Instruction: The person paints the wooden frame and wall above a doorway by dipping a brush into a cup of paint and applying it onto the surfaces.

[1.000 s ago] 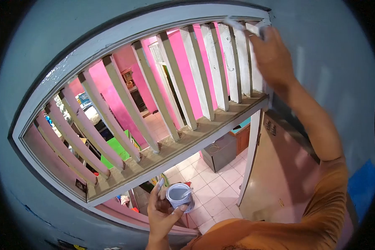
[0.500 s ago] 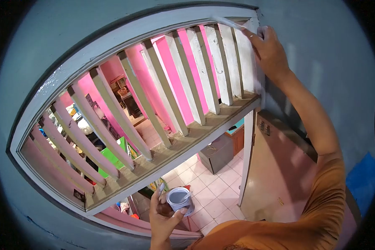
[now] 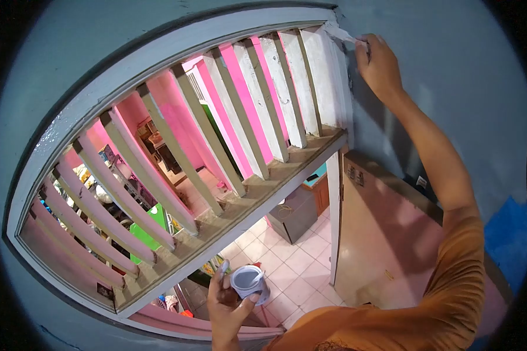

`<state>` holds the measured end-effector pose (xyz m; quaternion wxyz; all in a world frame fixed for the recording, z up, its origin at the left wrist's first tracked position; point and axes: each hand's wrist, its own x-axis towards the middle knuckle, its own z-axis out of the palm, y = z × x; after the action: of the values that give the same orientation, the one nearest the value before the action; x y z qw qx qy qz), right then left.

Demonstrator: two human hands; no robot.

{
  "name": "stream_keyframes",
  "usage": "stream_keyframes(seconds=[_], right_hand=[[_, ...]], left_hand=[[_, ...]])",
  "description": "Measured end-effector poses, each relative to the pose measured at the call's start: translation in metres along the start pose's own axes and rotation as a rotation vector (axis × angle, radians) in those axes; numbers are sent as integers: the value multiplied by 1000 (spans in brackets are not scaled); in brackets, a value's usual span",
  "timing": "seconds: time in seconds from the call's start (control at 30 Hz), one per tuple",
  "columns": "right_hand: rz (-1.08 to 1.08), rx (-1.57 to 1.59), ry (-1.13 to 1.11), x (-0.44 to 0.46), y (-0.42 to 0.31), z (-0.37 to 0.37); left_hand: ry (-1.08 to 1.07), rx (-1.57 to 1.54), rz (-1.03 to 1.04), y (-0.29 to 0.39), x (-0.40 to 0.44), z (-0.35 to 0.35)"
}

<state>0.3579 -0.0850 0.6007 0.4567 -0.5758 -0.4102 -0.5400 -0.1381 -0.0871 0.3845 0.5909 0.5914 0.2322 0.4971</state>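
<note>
My right hand (image 3: 380, 69) grips a paintbrush (image 3: 342, 34) with pale bristles, its tip against the upper right corner of the window-like vent frame (image 3: 158, 62). Below, my left hand (image 3: 228, 307) is wrapped around a small paint can (image 3: 250, 282). Greyish paint shows inside the can, and a pale stick-like piece leans at its inner rim. Slanted wooden slats (image 3: 280, 90) fill the frame; those at the right look white, while several at the left are pinkish with brown edges. Wet-looking paint glistens on the frame's upper left side.
A brown door (image 3: 386, 234) stands below right, beside a white door post (image 3: 335, 216). Blue-grey wall (image 3: 451, 76) surrounds the frame. Through the opening are a tiled floor (image 3: 284, 266), a grey cabinet (image 3: 298, 216) and a green object (image 3: 149, 231).
My right hand has turned the brush from the top rail to the frame's upper right corner. The view has shifted slightly; my left hand still holds the can.
</note>
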Motion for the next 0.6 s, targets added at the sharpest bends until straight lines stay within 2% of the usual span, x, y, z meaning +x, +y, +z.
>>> stream_keyframes(seconds=[0.03, 0.1, 0.13, 0.2, 0.23, 0.3, 0.43, 0.5, 0.53, 0.6], right_hand=[[3, -3, -2, 2, -3, 3], [359, 310, 67, 7, -9, 12], [360, 306, 68, 9, -11, 18], [699, 639, 31, 11, -16, 29], [700, 632, 33, 12, -27, 27], [926, 794, 19, 14, -59, 22], [881, 769, 24, 6, -91, 26], [795, 960, 46, -2, -110, 20], [797, 957, 52, -4, -120, 13], [841, 1083, -61, -8, -138, -6]], left_hand=[[-3, 1, 0, 0, 0, 0], [-56, -3, 14, -4, 0, -4], [-108, -10, 28, -6, 0, -6], [-118, -15, 20, -9, 0, -9], [-122, -19, 14, -10, 1, -9], [-116, -23, 5, -8, 0, -7], [-149, -19, 43, -13, 3, -9], [-161, -18, 36, -14, 4, -9], [-166, -22, 27, -14, 5, -7], [-167, 0, -4, -8, 5, -3]])
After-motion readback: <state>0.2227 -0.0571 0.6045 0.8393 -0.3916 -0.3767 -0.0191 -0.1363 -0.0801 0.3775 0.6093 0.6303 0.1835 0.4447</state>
